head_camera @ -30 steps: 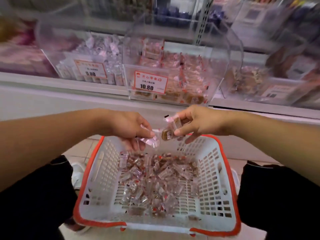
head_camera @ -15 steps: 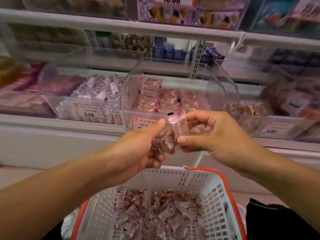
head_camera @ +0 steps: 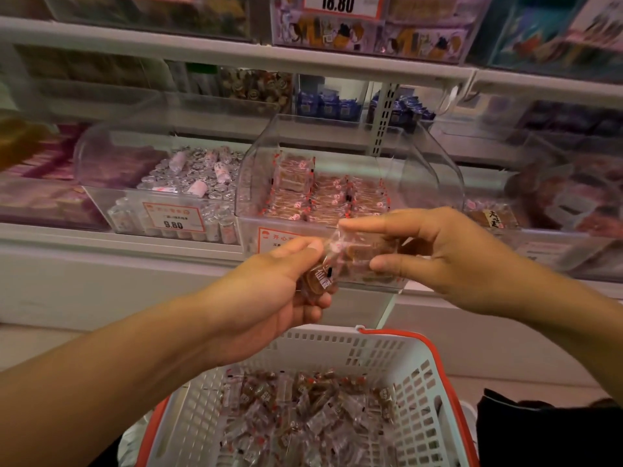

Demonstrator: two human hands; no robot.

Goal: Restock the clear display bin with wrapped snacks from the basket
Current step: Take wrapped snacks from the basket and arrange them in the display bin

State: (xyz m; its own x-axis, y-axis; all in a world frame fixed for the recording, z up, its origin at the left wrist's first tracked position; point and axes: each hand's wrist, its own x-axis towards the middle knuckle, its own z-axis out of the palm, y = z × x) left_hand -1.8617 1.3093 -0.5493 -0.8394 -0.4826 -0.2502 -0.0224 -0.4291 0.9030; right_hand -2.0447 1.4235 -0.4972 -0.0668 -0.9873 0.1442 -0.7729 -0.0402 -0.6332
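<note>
A few wrapped snacks (head_camera: 340,261), brown pieces in clear crinkly wrappers, are held up between both hands in front of the clear display bin (head_camera: 421,170). The left hand (head_camera: 279,291) reaches in from the lower left, forearm rising toward the middle, palm turned partly up; its thumb and curled fingers grip a round brown snack with a small printed label. The right hand (head_camera: 438,261) comes in from the right, forearm sloping down to the lower right corner; its forefinger is stretched out to the left over the wrappers and its thumb pinches them from below, the other fingers curled behind. The two hands almost meet at the snacks, at the level of the bin's front lip.

The bin sits on a white shelf (head_camera: 101,241) and has a curved, raised lid; inside, flat packets in red-trimmed wrappers are stacked in rows. A red and white price label (head_camera: 273,241) on its front is partly covered by the left hand. Just to its left stands another clear bin (head_camera: 111,156) of silvery and pink wrapped sweets with a label reading 9.80.

Below the hands is the basket (head_camera: 387,358), white slotted plastic with an orange-red rim, its bottom covered with loose wrapped snacks of the same kind. An upper shelf carries a tag reading 18.80 (head_camera: 338,3).
</note>
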